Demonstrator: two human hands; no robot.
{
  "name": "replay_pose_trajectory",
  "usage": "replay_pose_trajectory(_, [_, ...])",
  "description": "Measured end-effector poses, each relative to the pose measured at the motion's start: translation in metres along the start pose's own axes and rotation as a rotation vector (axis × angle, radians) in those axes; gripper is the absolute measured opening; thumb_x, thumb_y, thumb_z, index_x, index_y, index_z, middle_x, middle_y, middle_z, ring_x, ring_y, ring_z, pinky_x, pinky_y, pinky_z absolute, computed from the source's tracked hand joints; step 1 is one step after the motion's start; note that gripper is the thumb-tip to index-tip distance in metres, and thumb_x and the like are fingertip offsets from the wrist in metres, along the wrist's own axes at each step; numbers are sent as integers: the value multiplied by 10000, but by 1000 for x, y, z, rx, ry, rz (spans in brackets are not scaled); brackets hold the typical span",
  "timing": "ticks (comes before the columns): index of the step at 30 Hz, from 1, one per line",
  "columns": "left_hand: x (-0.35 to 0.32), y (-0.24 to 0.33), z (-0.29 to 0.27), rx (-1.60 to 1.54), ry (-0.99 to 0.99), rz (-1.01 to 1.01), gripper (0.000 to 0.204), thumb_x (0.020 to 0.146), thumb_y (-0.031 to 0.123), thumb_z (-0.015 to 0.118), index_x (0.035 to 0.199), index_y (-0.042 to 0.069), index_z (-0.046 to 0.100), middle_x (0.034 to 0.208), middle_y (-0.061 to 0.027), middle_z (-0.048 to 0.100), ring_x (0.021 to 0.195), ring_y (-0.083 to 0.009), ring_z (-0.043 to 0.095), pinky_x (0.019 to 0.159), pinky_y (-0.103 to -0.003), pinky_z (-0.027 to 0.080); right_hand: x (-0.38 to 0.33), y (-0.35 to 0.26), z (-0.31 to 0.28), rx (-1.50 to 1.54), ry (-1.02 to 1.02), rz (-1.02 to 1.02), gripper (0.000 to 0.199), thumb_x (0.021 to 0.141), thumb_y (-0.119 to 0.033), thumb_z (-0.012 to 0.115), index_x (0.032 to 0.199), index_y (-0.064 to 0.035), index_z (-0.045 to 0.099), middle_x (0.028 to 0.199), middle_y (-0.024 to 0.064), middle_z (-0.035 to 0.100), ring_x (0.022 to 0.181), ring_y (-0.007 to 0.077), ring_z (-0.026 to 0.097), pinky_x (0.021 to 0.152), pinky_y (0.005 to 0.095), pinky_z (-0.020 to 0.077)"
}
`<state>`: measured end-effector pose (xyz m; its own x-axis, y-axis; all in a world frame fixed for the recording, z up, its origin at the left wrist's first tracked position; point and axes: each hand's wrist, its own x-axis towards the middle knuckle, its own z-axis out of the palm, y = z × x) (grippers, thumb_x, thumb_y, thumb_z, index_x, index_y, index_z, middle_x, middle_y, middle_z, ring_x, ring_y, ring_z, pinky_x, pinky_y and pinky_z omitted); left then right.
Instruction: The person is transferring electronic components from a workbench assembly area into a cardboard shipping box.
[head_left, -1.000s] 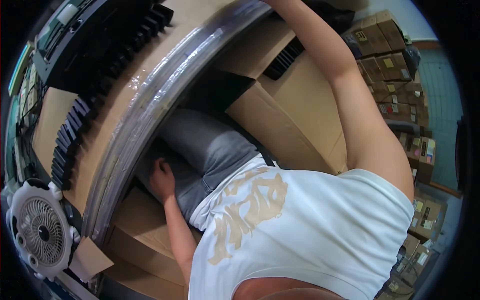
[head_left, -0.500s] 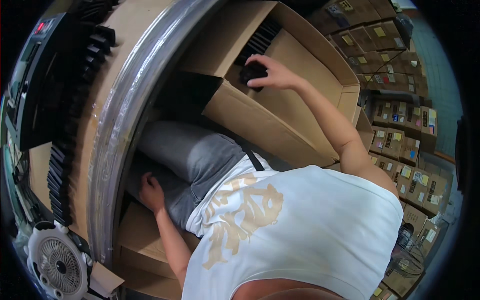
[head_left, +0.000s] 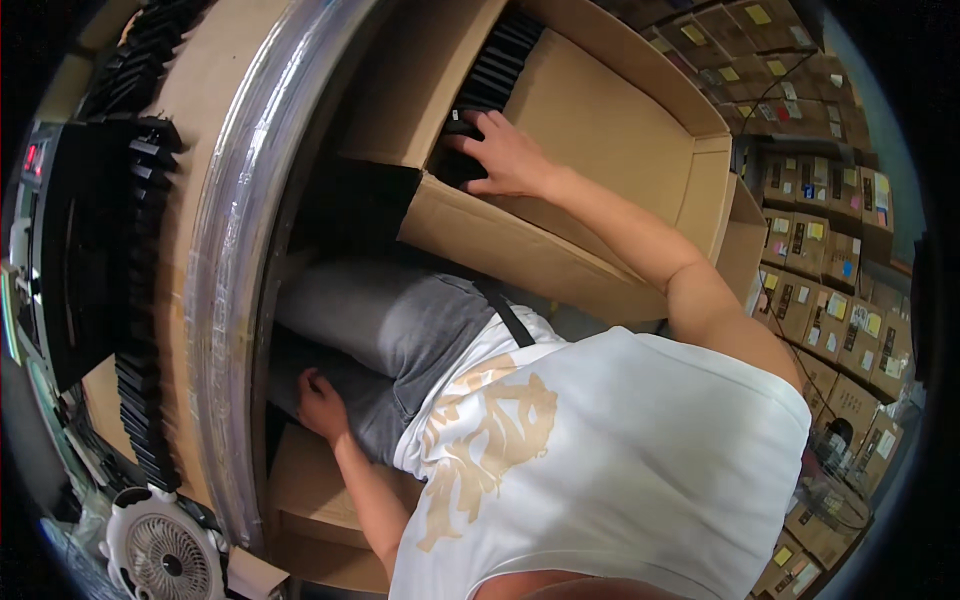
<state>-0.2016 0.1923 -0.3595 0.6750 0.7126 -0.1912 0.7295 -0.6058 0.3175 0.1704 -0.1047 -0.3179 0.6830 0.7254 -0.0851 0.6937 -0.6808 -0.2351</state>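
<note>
In the open cardboard box (head_left: 600, 115), my right hand (head_left: 507, 160) is down at the near left corner. Its fingers are curved around small black pieces (head_left: 462, 128), which it partly covers. A row of similar black pieces (head_left: 497, 62) lines the left wall beyond my fingers. Whether the gripped pieces touch that row I cannot tell. My left hand (head_left: 322, 405) rests by my grey-trousered thigh, away from the box. Its fingers are loosely bent and a little apart, with nothing visible in them.
A workbench edge wrapped in clear plastic (head_left: 235, 250) runs along my left. Several black pieces (head_left: 145, 410) stand in a row on it, near a black machine (head_left: 85, 250) and a small fan (head_left: 168, 560). Labelled cartons (head_left: 825, 310) are stacked at the right.
My right hand has lowered the black pieces into the box's near left corner, beside the row. The whole view has shifted slightly. My left hand stays by the thigh.
</note>
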Motion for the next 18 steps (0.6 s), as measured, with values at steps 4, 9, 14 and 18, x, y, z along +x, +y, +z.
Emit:
replay_pose_trajectory(4, [1, 4, -4, 3, 17, 31, 266, 877, 209, 468, 1033, 113, 661, 909, -92, 697, 730, -314, 624, 671, -375, 474, -14, 8, -2, 77, 202, -39, 550, 742, -315, 713, 1224, -115, 537, 1296, 127, 469, 1103, 298, 489, 852, 389, 470])
replay_pose_trajectory(9, [2, 10, -8, 16, -8, -3, 266, 876, 211, 472, 1018, 102, 668, 914, -100, 698, 735, -318, 630, 677, -375, 475, -38, 19, 4, 304, 219, 181, 508, 758, -260, 702, 1222, -118, 552, 1157, 104, 568, 938, 232, 561, 758, 336, 489])
replay_pose_trajectory(14, [2, 11, -9, 23, -28, -18, 267, 875, 216, 477, 1012, 97, 671, 914, -103, 700, 753, -324, 633, 684, -380, 475, -45, 19, 10, 581, 72, 364, 453, 786, -222, 662, 1213, -112, 561, 998, 79, 647, 767, 191, 598, 682, 297, 488])
replay_pose_trajectory(18, [3, 9, -7, 6, -2, 30, 262, 868, 216, 482, 1019, 108, 666, 916, -97, 700, 766, -328, 632, 688, -388, 473, -43, 26, 15, 728, 98, 298, 419, 803, -186, 612, 1211, -105, 561, 941, 67, 669, 698, 186, 602, 647, 289, 479])
